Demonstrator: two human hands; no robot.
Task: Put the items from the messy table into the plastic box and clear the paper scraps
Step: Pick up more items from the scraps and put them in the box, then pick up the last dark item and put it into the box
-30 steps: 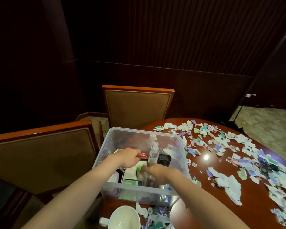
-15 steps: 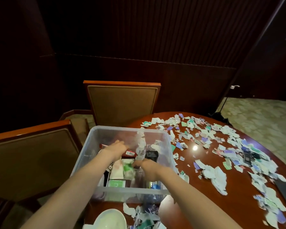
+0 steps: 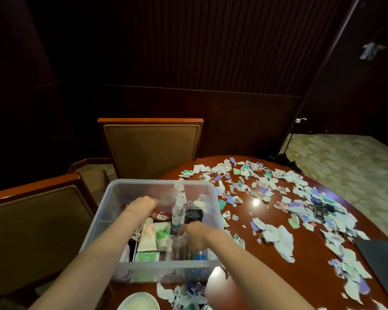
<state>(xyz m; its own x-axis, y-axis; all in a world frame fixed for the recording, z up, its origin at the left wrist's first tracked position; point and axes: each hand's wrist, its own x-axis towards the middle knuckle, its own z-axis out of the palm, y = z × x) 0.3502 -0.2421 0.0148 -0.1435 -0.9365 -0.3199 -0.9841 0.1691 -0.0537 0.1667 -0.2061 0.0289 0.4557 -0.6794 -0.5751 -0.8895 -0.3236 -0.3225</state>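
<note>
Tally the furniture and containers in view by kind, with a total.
Chairs: 2 (one behind the table, one at the left)
Tables: 1
Plastic boxes: 1
White bowls: 1
Total: 5

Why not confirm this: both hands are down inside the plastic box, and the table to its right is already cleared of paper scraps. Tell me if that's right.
Partly. Both the left hand and right hand are inside the plastic box, but the head view shows the table to its right littered with paper scraps.
</note>
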